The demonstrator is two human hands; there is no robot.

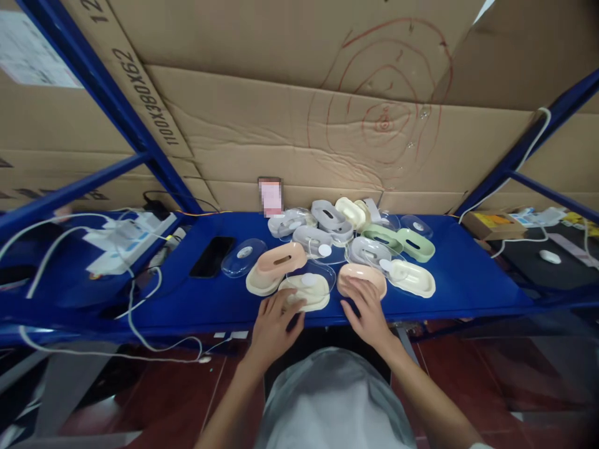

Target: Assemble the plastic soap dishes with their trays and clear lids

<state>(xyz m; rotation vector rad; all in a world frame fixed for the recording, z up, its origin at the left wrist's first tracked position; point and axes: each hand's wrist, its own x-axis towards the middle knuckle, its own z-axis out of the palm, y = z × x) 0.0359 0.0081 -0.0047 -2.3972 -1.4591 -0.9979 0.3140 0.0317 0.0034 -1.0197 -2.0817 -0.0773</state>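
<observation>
On the blue shelf lies a spread of oval plastic parts in several colours. My left hand (276, 321) rests with fingers apart at the near left side of a cream oval dish (312, 298). A clear lid (326, 276) with a white round label overlaps that dish. My right hand (367, 312) touches a peach oval dish (362, 274), its thumb and fingers spread over the front part. Left of the cream dish, a peach slotted piece (282, 259) lies partly over another cream one (259, 284). To the right is a cream oval tray (414, 279).
Grey slotted pieces (326, 213), green pieces (416, 244) and clear lids lie farther back. A black phone (213, 257) is at the left, and a small upright screen (271, 196) leans by the cardboard. Blue posts and white cables (133, 305) flank the shelf.
</observation>
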